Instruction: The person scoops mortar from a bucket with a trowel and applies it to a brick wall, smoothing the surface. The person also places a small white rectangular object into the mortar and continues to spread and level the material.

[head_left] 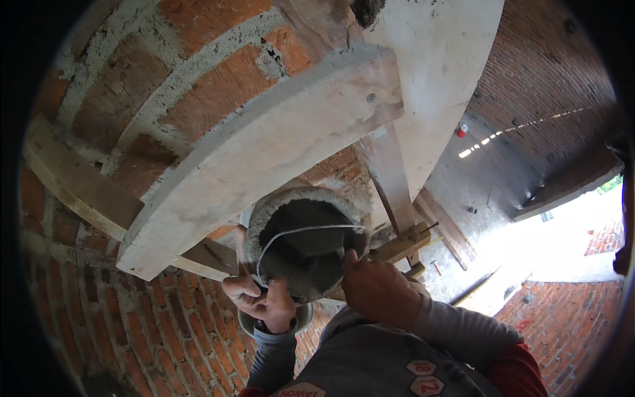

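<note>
A round bucket (251, 218) with a mortar-crusted rim is in front of me, tilted toward me. Its inside is dark with wet grey mortar (311, 255), and a thin wire handle (301, 229) arcs across the mouth. My left hand (261, 298) is closed at the bucket's near left side, fingers reaching up along its wall. At the near right rim, my right hand (380, 288) is curled with the thumb side against the edge; its other fingertips are hidden. Just below, partly covered by my left hand, shows the rim of another container (303, 319).
A curved wooden form (264, 155) arches over the bucket, close to brickwork with mortar joints (218, 92). A wide pale board (446, 73) stands at upper right, with a timber brace (400, 245) carrying a protruding nail. Brick wall (152, 324) lies lower left; planks rest on the floor far right.
</note>
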### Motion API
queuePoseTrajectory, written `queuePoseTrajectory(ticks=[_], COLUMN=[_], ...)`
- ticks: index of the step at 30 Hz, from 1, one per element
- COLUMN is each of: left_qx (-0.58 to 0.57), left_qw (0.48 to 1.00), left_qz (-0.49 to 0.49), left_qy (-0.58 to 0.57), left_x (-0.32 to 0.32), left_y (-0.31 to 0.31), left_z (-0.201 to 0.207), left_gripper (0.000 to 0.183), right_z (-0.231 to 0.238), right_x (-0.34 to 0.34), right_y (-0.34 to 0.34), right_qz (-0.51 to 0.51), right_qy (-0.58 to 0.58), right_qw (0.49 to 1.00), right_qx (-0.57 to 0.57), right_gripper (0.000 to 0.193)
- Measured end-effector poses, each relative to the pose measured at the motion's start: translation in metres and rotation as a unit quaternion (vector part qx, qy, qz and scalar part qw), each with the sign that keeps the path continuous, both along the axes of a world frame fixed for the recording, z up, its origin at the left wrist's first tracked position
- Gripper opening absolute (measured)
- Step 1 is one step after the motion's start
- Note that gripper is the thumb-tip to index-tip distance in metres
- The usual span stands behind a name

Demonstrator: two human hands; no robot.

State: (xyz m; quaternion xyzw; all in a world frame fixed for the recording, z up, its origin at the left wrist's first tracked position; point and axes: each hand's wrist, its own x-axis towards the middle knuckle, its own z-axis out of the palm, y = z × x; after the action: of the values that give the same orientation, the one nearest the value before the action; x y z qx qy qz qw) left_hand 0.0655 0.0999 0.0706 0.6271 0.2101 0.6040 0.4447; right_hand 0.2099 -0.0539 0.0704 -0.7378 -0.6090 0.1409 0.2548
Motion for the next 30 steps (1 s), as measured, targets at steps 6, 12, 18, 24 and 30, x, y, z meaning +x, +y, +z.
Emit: queuePoseTrajectory(ticks=[6,12,18,24,30], left_qx=[-0.018,0.060,0.008,0.078,0.157], left_qw=[0.997,0.990,0.992,0.995,0.982], left_qz=[0.073,0.108,0.129,0.049,0.077], left_qy=[0.008,0.069,-0.009,0.029,0.072], left_x=[0.005,0.005,0.019,0.021,0.022], left_y=[0.003,0.005,-0.005,-0.005,0.000], left_z=[-0.006,-0.001,0.005,0.000,-0.007], left_gripper=[0.037,0.039,0.039,0.040,0.042], right_z=[0.018,0.016,-0.010,-0.021,-0.035], right_x=[0.002,-0.003,0.006,0.007,0.018], right_y=[0.006,0.016,0.001,0.008,0.009], right_qz=[0.059,0.008,0.021,-0.009,0.129], right_qy=[0.038,0.049,0.115,0.159,0.107], right_qw=[0.968,0.993,0.983,0.983,0.985], right_qx=[-0.241,-0.110,-0.143,-0.086,-0.049], right_gripper=[0.027,0.025,0.033,0.028,0.022])
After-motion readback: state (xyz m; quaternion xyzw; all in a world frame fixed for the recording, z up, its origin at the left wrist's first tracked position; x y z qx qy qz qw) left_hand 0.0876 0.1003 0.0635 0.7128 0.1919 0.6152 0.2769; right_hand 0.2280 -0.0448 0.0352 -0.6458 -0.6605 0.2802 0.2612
